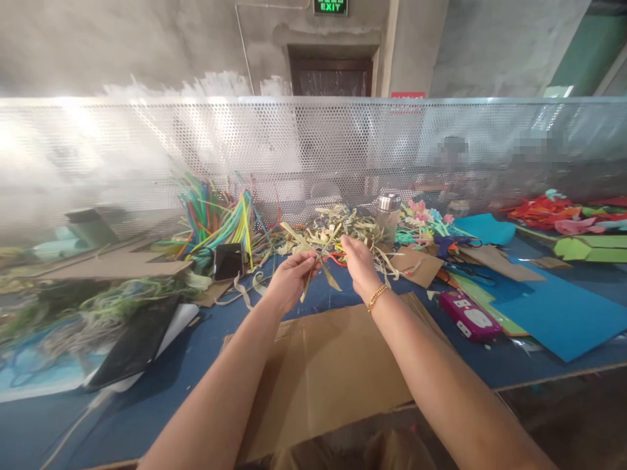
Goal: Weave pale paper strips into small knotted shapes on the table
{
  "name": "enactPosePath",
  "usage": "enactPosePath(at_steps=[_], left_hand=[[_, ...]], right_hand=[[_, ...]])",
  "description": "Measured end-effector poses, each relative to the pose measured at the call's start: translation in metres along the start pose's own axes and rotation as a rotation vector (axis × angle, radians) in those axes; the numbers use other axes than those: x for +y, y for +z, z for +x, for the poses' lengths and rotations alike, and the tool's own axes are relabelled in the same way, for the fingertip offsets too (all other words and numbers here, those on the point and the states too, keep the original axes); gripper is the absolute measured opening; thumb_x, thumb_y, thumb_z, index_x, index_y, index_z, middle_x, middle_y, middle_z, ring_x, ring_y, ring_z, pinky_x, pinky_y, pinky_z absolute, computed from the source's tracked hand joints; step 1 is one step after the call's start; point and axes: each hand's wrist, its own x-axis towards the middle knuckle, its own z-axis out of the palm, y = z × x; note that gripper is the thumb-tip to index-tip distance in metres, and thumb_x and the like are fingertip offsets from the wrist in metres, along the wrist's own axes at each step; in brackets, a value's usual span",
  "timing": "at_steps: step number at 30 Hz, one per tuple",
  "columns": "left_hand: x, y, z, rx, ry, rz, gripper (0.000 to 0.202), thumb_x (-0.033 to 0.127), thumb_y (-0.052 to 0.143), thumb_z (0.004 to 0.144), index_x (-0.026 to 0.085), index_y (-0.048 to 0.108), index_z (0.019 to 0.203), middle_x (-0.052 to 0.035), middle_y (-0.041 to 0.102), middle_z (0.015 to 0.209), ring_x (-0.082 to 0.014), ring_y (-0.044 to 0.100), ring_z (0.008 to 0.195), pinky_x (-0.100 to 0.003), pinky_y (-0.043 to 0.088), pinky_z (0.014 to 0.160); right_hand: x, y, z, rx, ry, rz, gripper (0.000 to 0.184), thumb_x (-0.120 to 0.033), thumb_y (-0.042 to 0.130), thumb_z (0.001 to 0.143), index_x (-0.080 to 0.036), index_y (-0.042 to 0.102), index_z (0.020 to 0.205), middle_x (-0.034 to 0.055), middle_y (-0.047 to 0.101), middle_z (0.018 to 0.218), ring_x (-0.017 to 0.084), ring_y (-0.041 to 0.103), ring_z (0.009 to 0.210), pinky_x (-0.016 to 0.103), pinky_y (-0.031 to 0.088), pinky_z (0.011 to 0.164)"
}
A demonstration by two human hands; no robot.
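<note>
My left hand is closed, pinching pale green leaf-like strips that fan out beyond the fingertips. One narrow strip hangs below the fingers. Close by on the right, my right hand is closed too, its fingers curled toward the same strips. What it grips is hidden; a thin grey piece and a red-orange loop show between the hands. Both hands are above the blue tabletop, just past a brown cardboard sheet. Behind them lies a heap of pale cut strips.
Colourful pipe cleaners and a dark phone are at left. A bottle stands behind my right hand. Right of it are a purple case and blue sheets. A perforated metal screen runs along the back.
</note>
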Motion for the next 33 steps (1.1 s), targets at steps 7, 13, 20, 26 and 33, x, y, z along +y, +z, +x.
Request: enactPosePath(at_steps=[7, 13, 20, 26, 33], left_hand=[[-0.002, 0.006, -0.003, -0.020, -0.041, 0.081, 0.021, 0.026, 0.077, 0.067, 0.014, 0.069, 0.083, -0.0062, 0.069, 0.082, -0.0087, 0.058, 0.067, -0.018, 0.045, 0.063], [-0.003, 0.005, -0.001, 0.022, -0.076, 0.146, 0.017, 0.025, 0.080, 0.062, 0.014, 0.070, 0.071, -0.0035, 0.066, 0.072, -0.0077, 0.054, 0.062, -0.018, 0.042, 0.058], [-0.001, 0.011, -0.003, 0.010, -0.116, 0.182, 0.019, 0.025, 0.081, 0.059, 0.013, 0.069, 0.066, -0.0019, 0.063, 0.067, -0.0055, 0.048, 0.054, -0.019, 0.040, 0.053], [-0.001, 0.004, -0.003, 0.056, -0.095, 0.105, 0.022, 0.026, 0.081, 0.061, 0.013, 0.070, 0.073, -0.0043, 0.067, 0.073, -0.0068, 0.053, 0.056, -0.020, 0.045, 0.057], [0.005, -0.007, 0.002, 0.138, -0.050, -0.038, 0.017, 0.018, 0.077, 0.064, 0.014, 0.068, 0.078, -0.0024, 0.067, 0.072, -0.0087, 0.060, 0.063, -0.020, 0.049, 0.063]], right_hand=[[-0.018, 0.015, -0.012, -0.151, 0.194, 0.368, 0.028, -0.045, 0.070, 0.064, -0.018, 0.064, 0.066, 0.0001, 0.061, 0.064, 0.014, 0.053, 0.061, 0.028, 0.043, 0.064], [-0.017, 0.019, -0.014, -0.085, 0.165, 0.327, 0.020, -0.038, 0.068, 0.064, -0.018, 0.063, 0.062, -0.0007, 0.062, 0.062, 0.014, 0.052, 0.062, 0.028, 0.042, 0.065], [-0.014, 0.018, -0.012, -0.028, 0.149, 0.275, 0.020, -0.036, 0.066, 0.066, -0.017, 0.062, 0.062, 0.0000, 0.063, 0.065, 0.014, 0.054, 0.066, 0.027, 0.043, 0.068], [-0.014, 0.009, -0.007, -0.187, 0.142, 0.238, 0.029, -0.046, 0.063, 0.074, -0.017, 0.063, 0.074, 0.0020, 0.067, 0.075, 0.014, 0.060, 0.074, 0.027, 0.046, 0.070], [-0.013, 0.003, -0.009, -0.363, 0.142, 0.016, 0.025, -0.034, 0.072, 0.069, -0.018, 0.062, 0.086, 0.0040, 0.069, 0.083, 0.015, 0.065, 0.077, 0.029, 0.050, 0.072]])
